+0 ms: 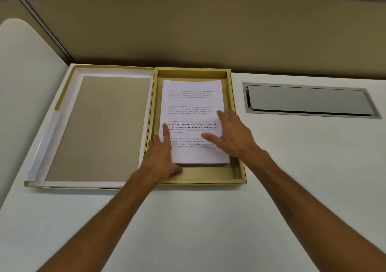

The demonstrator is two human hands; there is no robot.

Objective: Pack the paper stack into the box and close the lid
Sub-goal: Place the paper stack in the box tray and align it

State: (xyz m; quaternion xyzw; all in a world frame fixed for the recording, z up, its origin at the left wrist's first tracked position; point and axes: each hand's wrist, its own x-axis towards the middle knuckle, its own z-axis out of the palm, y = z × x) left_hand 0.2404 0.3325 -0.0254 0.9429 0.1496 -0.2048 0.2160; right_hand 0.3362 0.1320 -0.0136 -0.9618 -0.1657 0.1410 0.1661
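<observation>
Settling the printed paper stack [193, 112] inside the gold box [240, 173]; left hand [161, 156] and right hand [234, 133] flat, fingers spread, gripping nothing. Lid [94, 129] lies open alongside, closing remains.

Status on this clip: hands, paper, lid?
Left hand and right hand open, flat on white printed paper stack. Stack inside gold cardboard box. Lid open, unobstructed.

A white desk [208, 219] filled the lower frame; a grey cable hatch [309, 101] sat at right; a beige partition [188, 25] crossed the top.
</observation>
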